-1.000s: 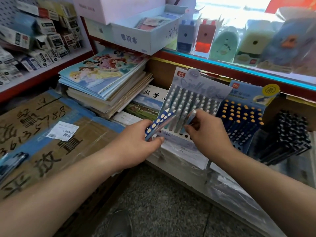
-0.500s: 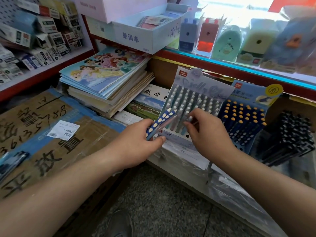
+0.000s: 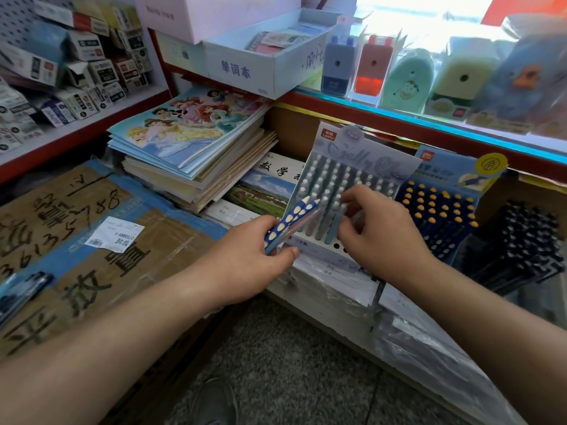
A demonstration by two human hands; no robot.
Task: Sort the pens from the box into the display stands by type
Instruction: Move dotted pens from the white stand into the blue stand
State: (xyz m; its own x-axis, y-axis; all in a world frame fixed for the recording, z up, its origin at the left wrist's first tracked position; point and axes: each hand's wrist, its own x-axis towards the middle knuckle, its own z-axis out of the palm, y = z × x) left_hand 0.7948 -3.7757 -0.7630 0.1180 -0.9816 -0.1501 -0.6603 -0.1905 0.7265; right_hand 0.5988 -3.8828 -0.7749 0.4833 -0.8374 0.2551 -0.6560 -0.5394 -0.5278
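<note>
On the low shelf (image 3: 313,305), the left hand (image 3: 245,259) gripped a small bunch of blue pens (image 3: 291,214) with white dimples, their tips pointing up toward the pale grey stand (image 3: 365,161). The right hand (image 3: 380,240) had its fingers curled over the stand's lower rows, thumb and forefinger pinching a light blue pen (image 3: 333,228) seated among the others. Just right of it leaned a dark blue stand (image 3: 441,216) of yellow-capped pens, then a rack of black pens (image 3: 527,240). A taped cardboard box (image 3: 92,246) lay at the left, beside stacked notebooks (image 3: 190,142).
</note>
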